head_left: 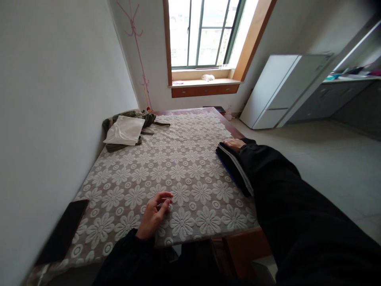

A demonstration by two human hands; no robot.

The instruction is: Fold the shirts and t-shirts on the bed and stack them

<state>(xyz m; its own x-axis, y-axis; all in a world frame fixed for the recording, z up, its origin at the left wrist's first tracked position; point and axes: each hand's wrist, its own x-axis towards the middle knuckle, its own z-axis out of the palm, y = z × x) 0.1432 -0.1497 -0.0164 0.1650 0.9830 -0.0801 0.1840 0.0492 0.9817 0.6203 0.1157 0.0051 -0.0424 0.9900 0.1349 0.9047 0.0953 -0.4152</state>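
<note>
At the right edge of the table, my right hand (233,143) grips the far end of a stack of folded cloths (233,165). The stack shows black, grey and blue layers, and my sleeve covers part of it. What exactly the cloths are cannot be made out. My left hand (155,212) is low over the near part of the floral tablecloth (178,172), its fingers loosely bent and apart, with nothing in them.
A flat black object (64,232) lies at the near left corner. Against the left wall, a white pouch (125,130) rests on a green bag (147,118). Beyond the table are a pink coat stand (138,47), a window and a white fridge (275,89).
</note>
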